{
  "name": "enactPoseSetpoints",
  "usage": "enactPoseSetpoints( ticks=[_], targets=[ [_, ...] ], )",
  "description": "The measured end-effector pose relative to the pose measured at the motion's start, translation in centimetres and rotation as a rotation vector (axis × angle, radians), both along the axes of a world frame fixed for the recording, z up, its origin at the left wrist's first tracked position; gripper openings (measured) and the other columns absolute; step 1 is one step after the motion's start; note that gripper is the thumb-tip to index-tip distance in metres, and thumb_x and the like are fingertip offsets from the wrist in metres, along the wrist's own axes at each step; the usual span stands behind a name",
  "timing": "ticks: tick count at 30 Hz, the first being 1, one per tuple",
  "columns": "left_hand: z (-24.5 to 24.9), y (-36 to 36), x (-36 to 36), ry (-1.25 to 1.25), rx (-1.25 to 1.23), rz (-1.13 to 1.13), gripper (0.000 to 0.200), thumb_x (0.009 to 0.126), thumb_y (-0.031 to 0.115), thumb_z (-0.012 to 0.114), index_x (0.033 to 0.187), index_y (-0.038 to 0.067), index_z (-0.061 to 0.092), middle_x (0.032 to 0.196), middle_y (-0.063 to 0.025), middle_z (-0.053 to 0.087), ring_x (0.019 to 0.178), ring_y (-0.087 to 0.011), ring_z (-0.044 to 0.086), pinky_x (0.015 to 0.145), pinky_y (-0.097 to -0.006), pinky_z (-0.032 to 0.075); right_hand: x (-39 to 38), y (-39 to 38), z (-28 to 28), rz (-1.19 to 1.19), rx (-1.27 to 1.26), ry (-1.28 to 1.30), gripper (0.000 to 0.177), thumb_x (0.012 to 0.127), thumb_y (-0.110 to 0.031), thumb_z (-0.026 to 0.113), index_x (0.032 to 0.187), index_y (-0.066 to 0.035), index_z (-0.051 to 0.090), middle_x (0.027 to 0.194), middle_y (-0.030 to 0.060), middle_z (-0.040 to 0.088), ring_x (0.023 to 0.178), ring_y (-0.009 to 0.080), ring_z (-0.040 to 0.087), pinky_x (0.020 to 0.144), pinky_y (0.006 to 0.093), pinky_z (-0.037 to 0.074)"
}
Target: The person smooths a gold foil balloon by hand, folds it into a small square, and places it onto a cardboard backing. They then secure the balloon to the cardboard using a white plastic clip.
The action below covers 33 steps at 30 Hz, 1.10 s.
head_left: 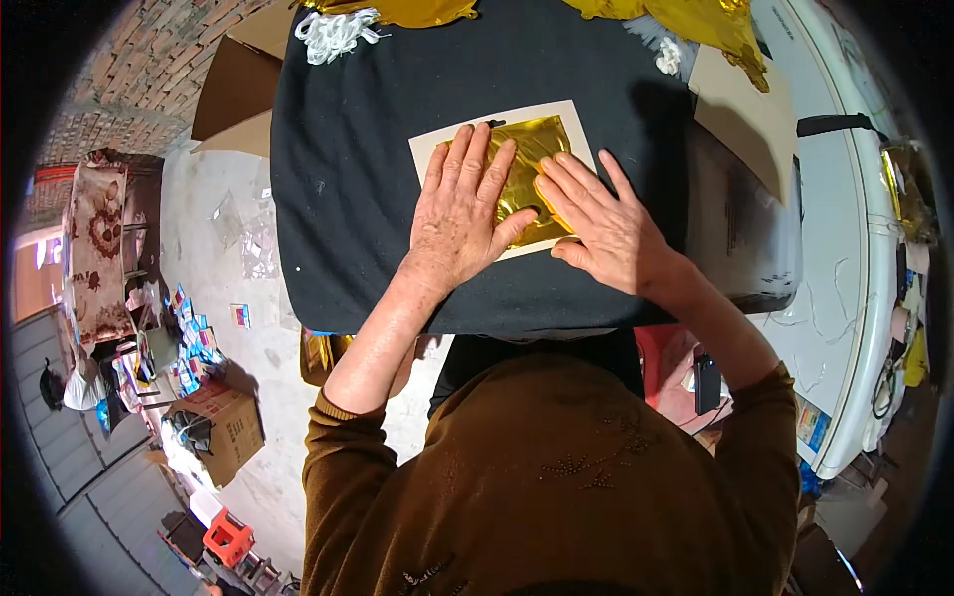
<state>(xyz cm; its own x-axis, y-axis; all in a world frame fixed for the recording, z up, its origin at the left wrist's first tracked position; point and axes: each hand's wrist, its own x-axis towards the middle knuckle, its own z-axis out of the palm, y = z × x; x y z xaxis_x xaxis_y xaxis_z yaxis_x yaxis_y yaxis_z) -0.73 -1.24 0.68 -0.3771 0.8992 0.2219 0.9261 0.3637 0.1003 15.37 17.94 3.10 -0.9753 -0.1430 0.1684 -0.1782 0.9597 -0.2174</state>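
A shiny gold foil piece (519, 187) lies on a cream card (581, 134) on the black-covered table (348, 199). My left hand (459, 204) rests palm down over the left part of the foil and card, fingers extended. Over the right side lies my right hand (606, 223), its fingers stretched out and its fingertips at the foil's edge; a folded orange-gold strip shows beside them. What lies under both palms is hidden.
White ribbon loops (333, 35) and more gold foil (417, 10) lie at the table's far edge. A cardboard box (234, 94) stands left, another cardboard piece (745, 119) right. A red stool (229, 536) is at the lower left.
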Motion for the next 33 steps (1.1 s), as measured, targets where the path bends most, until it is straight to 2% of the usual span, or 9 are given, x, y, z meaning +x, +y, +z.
enactPoseSetpoints(
  ticks=[7, 11, 12, 16, 25, 28, 31, 32, 33],
  targets=[
    [-0.6, -0.2, 0.4, -0.002, 0.049, 0.040, 0.089, 0.102, 0.075, 0.037, 0.162, 0.009, 0.038, 0.167, -0.0242, 0.030, 0.157, -0.0408, 0.024, 0.128, -0.0556, 0.021, 0.0, -0.5, 0.3, -0.052, 0.029, 0.016, 0.078, 0.090, -0.042, 0.074, 0.153, -0.004, 0.050, 0.162, 0.0158, 0.044, 0.156, 0.0285, 0.032, 0.127, 0.0608, 0.015],
    [-0.6, -0.2, 0.4, -0.007, 0.065, 0.034, 0.089, 0.100, 0.079, 0.034, 0.162, 0.015, 0.039, 0.167, -0.0243, 0.030, 0.158, -0.0427, 0.022, 0.128, -0.0565, 0.021, 0.1, -0.5, -0.3, -0.053, 0.041, 0.026, 0.075, 0.091, -0.041, 0.073, 0.153, -0.006, 0.050, 0.162, 0.0160, 0.044, 0.156, 0.0296, 0.032, 0.127, 0.0617, 0.016],
    [-0.5, -0.2, 0.4, 0.008, 0.058, 0.029, 0.088, 0.098, 0.080, 0.037, 0.161, 0.018, 0.041, 0.167, -0.0238, 0.030, 0.157, -0.0438, 0.023, 0.128, -0.0566, 0.021, 0.1, -0.5, -0.3, -0.053, 0.047, 0.025, 0.075, 0.091, -0.041, 0.073, 0.153, -0.006, 0.050, 0.162, 0.0160, 0.044, 0.156, 0.0299, 0.032, 0.126, 0.0619, 0.016],
    [-0.1, 0.0, 0.2, -0.006, 0.049, 0.001, 0.087, 0.096, 0.080, 0.045, 0.159, 0.019, 0.046, 0.166, -0.0217, 0.032, 0.156, -0.0443, 0.025, 0.128, -0.0564, 0.021, 0.2, -0.6, -0.5, -0.070, 0.068, 0.033, 0.074, 0.092, -0.040, 0.072, 0.153, -0.005, 0.050, 0.162, 0.0162, 0.044, 0.156, 0.0304, 0.033, 0.126, 0.0626, 0.015],
    [-0.1, 0.1, 0.1, -0.039, 0.087, -0.016, 0.084, 0.097, 0.078, 0.047, 0.157, 0.020, 0.048, 0.164, -0.0207, 0.036, 0.155, -0.0446, 0.027, 0.127, -0.0561, 0.022, 0.0, -0.9, 0.3, -0.104, 0.014, 0.018, 0.080, 0.096, -0.038, 0.068, 0.156, 0.006, 0.039, 0.165, 0.0233, 0.036, 0.157, 0.0360, 0.028, 0.126, 0.0631, 0.011],
    [0.2, 0.1, 0.3, -0.057, 0.096, -0.016, 0.084, 0.096, 0.077, 0.048, 0.157, 0.019, 0.048, 0.164, -0.0211, 0.036, 0.155, -0.0449, 0.027, 0.127, -0.0561, 0.022, -1.7, -0.6, 1.1, -0.098, 0.039, 0.081, 0.077, 0.096, -0.036, 0.068, 0.156, 0.003, 0.040, 0.165, 0.0217, 0.037, 0.156, 0.0356, 0.030, 0.126, 0.0616, 0.015],
    [0.3, 0.0, 0.2, -0.061, 0.066, -0.010, 0.085, 0.097, 0.078, 0.046, 0.157, 0.019, 0.049, 0.167, -0.0211, 0.032, 0.157, -0.0435, 0.023, 0.129, -0.0544, 0.018, -5.0, 0.1, 3.1, -0.062, 0.112, 0.101, 0.067, 0.097, -0.031, 0.067, 0.152, 0.001, 0.047, 0.161, 0.0201, 0.043, 0.154, 0.0348, 0.034, 0.125, 0.0576, 0.022],
    [0.2, 0.0, 0.2, -0.044, 0.030, -0.004, 0.085, 0.097, 0.078, 0.044, 0.157, 0.019, 0.050, 0.167, -0.0212, 0.032, 0.157, -0.0432, 0.022, 0.129, -0.0540, 0.017, -6.7, 0.6, 2.6, -0.046, 0.096, 0.178, 0.055, 0.096, -0.025, 0.068, 0.144, -0.002, 0.056, 0.152, 0.0188, 0.052, 0.148, 0.0343, 0.041, 0.123, 0.0523, 0.030],
    [0.1, 0.0, 0.3, -0.029, -0.006, 0.003, 0.085, 0.097, 0.079, 0.043, 0.156, 0.018, 0.051, 0.167, -0.0213, 0.031, 0.157, -0.0430, 0.022, 0.129, -0.0536, 0.016, -8.4, 0.9, 2.9, -0.020, 0.080, 0.238, 0.042, 0.095, -0.021, 0.069, 0.131, -0.001, 0.066, 0.140, 0.0153, 0.061, 0.138, 0.0315, 0.052, 0.113, 0.0469, 0.042]
  ],
)
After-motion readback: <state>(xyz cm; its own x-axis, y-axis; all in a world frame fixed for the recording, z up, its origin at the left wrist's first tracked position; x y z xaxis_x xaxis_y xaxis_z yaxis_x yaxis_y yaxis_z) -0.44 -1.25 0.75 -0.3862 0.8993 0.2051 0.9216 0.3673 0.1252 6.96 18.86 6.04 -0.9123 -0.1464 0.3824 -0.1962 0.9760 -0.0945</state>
